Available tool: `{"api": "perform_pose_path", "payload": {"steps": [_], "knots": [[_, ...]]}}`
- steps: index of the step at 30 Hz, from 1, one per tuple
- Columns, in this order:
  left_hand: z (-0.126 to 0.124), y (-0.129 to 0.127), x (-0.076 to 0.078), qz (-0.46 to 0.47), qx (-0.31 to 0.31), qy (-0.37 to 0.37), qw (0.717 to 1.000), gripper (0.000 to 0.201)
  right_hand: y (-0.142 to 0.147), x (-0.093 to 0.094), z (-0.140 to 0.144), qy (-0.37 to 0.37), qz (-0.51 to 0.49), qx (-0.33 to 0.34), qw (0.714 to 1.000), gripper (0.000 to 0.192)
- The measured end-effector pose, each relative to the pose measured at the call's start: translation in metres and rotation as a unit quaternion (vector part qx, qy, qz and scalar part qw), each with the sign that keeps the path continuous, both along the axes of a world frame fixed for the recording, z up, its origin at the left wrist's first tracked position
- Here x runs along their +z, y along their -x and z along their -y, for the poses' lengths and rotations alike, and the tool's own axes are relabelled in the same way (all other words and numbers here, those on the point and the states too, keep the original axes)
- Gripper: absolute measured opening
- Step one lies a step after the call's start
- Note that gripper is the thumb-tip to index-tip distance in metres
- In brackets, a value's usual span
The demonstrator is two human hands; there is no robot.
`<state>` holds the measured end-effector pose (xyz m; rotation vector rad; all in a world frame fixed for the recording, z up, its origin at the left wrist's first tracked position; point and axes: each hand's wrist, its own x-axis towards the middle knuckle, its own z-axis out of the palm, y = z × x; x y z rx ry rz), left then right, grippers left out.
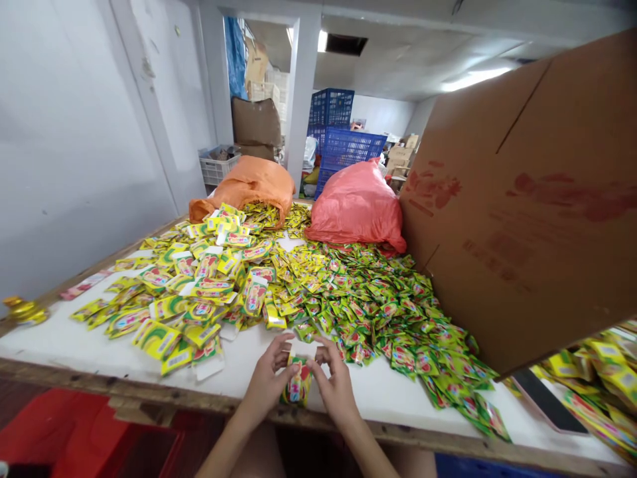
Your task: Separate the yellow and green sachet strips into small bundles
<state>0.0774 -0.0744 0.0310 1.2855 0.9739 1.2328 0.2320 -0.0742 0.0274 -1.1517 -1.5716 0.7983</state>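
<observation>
Low centre of frame: small yellow-green carton [298,384] pinched between left hand [266,382] and right hand [334,384], fingers curled shut around its top flaps. Probably light, thin card, easily crushed; best gripped at side edges. Sachet heap [358,305] just behind.

My hands [303,378] cover much of the packet [298,387] — its print unreadable; the cardboard box [527,199] runs off-frame.

Bare white tabletop [64,342] opens at the near left edge; yellow-green sachet heaps [318,285] crowd the middle, and a tilted brown cardboard box [527,199] walls off the right.
</observation>
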Motion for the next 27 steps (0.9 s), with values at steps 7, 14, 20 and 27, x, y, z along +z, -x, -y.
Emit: {"api": "perform_pose_path", "payload": {"steps": [7, 14, 20, 27], "knots": [[0.005, 0.005, 0.004, -0.064, 0.016, -0.036, 0.997, 0.012, 0.003, 0.010, 0.009, -0.021, 0.035, 0.051, 0.998, 0.016], [0.001, 0.000, 0.007, -0.077, 0.054, -0.004, 0.996, 0.016, 0.008, 0.012, 0.001, 0.007, 0.050, 0.002, 0.999, 0.016], [-0.002, 0.003, -0.004, -0.058, 0.037, -0.006, 0.998, 0.017, 0.005, 0.012, 0.004, 0.014, 0.030, 0.020, 0.999, 0.018], [0.006, 0.006, -0.005, -0.102, 0.040, -0.077, 0.991, 0.015, 0.014, -0.006, 0.014, 0.023, -0.030, 0.019, 0.999, 0.017]]}}
